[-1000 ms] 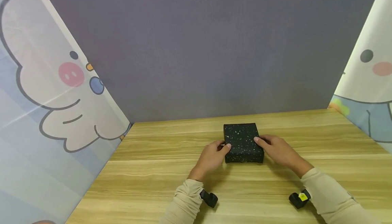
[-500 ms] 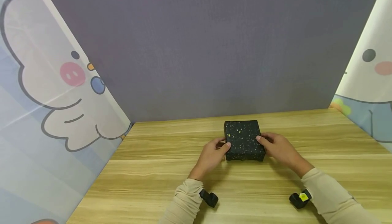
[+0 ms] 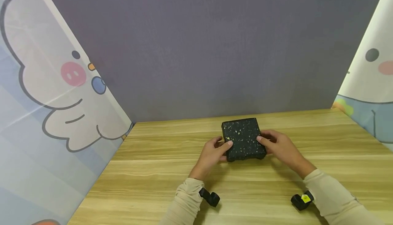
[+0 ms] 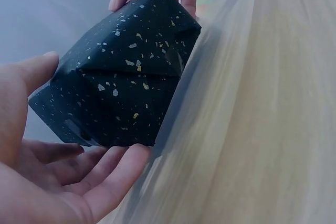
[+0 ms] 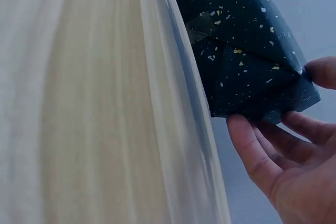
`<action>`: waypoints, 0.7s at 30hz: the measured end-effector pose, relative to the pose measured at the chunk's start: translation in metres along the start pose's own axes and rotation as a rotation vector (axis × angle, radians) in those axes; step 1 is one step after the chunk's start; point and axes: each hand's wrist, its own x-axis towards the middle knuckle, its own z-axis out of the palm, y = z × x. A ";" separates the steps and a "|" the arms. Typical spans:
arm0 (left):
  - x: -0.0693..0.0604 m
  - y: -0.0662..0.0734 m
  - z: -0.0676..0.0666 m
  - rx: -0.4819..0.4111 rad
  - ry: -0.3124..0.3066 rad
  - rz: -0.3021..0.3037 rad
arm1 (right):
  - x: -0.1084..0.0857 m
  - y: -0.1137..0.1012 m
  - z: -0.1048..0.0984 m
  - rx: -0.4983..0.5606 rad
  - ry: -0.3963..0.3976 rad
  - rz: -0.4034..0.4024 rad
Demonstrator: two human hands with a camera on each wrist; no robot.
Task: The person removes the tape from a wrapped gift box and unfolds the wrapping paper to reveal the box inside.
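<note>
A grey wall fills the back, flanked by pale sheets printed with cartoon figures, and before it spreads a desk of streaked yellowish wood grain, beige sleeves over its near part. Above the far half, a speckled black box tilts between left hand and right hand, each grip pinching one side, thumb on top. Black gadgets sit at the cuffs.
</note>
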 end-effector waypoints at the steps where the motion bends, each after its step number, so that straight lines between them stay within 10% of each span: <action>1: 0.000 0.000 0.000 -0.012 -0.002 0.003 | -0.001 0.000 0.000 0.004 0.000 -0.008; 21: 0.001 0.001 -0.012 0.208 -0.085 0.121 | 0.000 -0.001 -0.002 0.192 0.020 -0.101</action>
